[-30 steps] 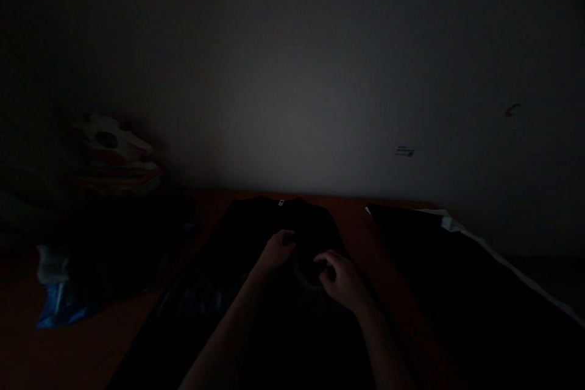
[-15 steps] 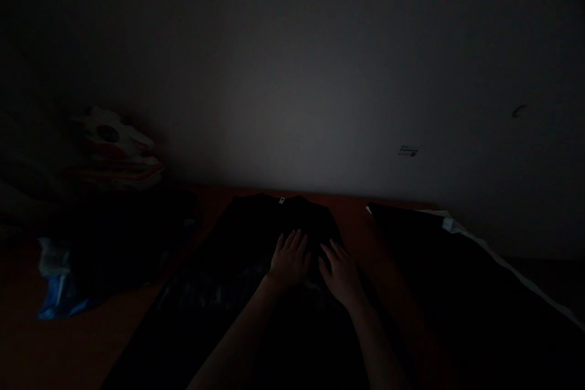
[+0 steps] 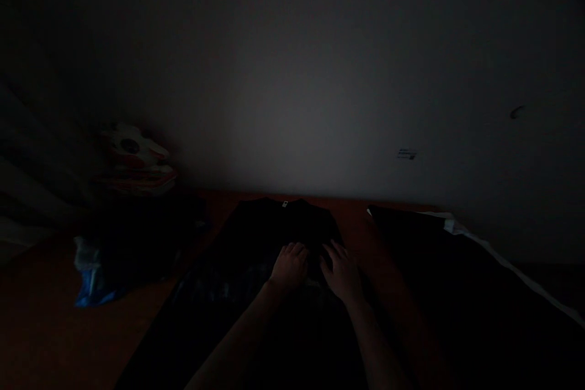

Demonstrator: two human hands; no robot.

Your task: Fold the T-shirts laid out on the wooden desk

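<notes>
A black garment [image 3: 256,225], seemingly a top with a small white neck label [image 3: 284,203], lies spread out in front of me. My left hand [image 3: 290,265] rests on its upper part, palm down, fingers bent and slightly apart. Close beside it, my right hand [image 3: 342,271] lies near the garment's right side with its thumb and fingers apart. No cloth is visibly gathered in either hand, though the fingertips are hard to make out in the dark. Faint shiny patches [image 3: 223,289] show on the cloth left of my forearm.
Another dark cloth or sheet with a white edge [image 3: 498,262] lies at right. On the left are a dark heap [image 3: 141,250] with a blue and clear plastic bag [image 3: 94,283], and a white-and-red object [image 3: 137,149] behind. A grey wall [image 3: 301,103] rises beyond the reddish-brown surface [image 3: 356,225].
My left hand's fingers have drawn in from a spread, stretched pose to a bent one. My right hand has barely moved. The view has shifted slightly, showing more at the left.
</notes>
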